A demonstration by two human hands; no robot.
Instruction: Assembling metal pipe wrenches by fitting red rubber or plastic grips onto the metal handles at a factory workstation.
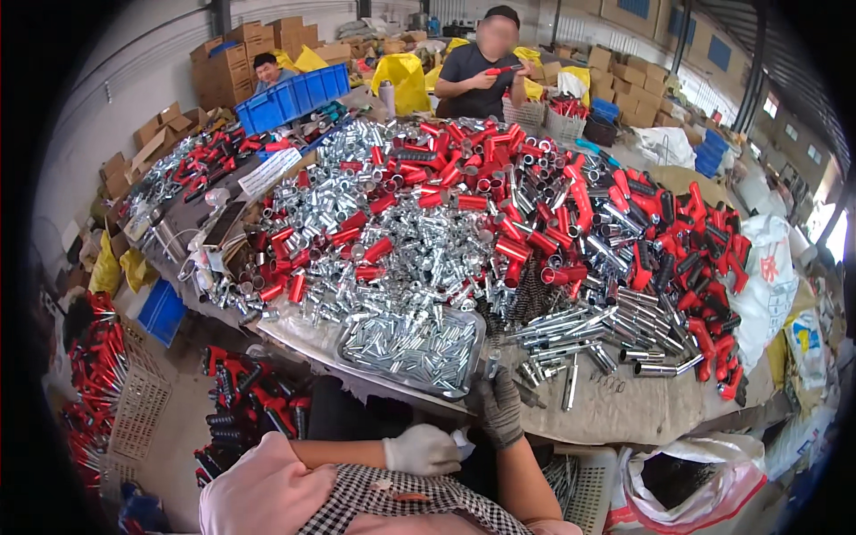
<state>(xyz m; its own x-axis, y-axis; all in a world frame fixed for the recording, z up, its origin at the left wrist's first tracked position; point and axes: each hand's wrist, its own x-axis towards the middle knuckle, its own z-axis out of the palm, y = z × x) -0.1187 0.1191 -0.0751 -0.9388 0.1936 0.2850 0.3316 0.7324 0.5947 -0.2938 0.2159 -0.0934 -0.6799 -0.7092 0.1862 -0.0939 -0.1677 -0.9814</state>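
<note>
My left hand (422,450), in a white glove, is curled closed in front of my body, below the table edge. A pale bit shows at its fingertips; what it holds, if anything, I cannot make out. My right hand (499,412), in a dark grey striped glove, is raised at the table edge with its fingers closed around a small silver metal tube (493,358). Just left of it sits a clear shallow tray (346,355) filled with short metal pins (410,348). Loose silver tubes and rods (615,330) lie to the right of that hand.
A large heap of silver fittings (419,236) and red handles (513,250) covers the table (624,419). Dark springs (532,290) lie mid-table. Crates (138,415) and a white sack (687,486) stand below. Across the table a person (477,80) holds a red tool; another sits behind a blue crate (294,98).
</note>
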